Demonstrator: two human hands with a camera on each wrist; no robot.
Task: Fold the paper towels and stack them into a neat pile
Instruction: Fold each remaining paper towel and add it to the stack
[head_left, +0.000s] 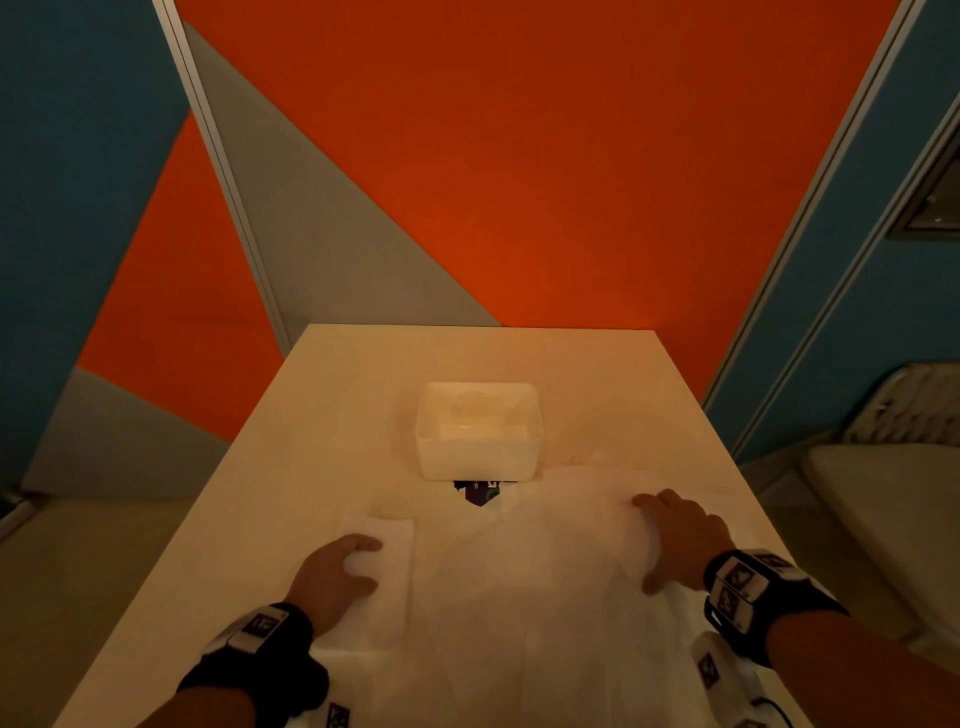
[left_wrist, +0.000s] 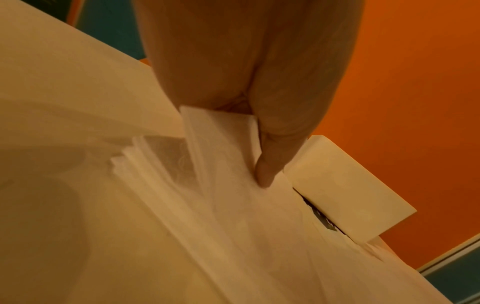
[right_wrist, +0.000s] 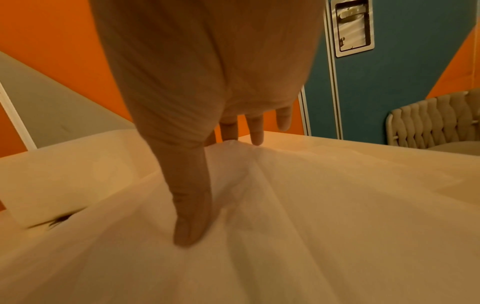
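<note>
A large white paper towel lies spread and rumpled over the near part of the table. My right hand rests on its right side with fingers spread; in the right wrist view the thumb and fingertips press the sheet down. At the left lies a folded towel on a small stack. My left hand pinches the folded towel between thumb and curled fingers; the left wrist view shows the thumb on the folded layers.
A white rectangular container stands at the table's middle, just beyond the towels, with a dark printed item at its front foot. A light chair stands beside the table on the right. Orange, grey and blue walls close in behind.
</note>
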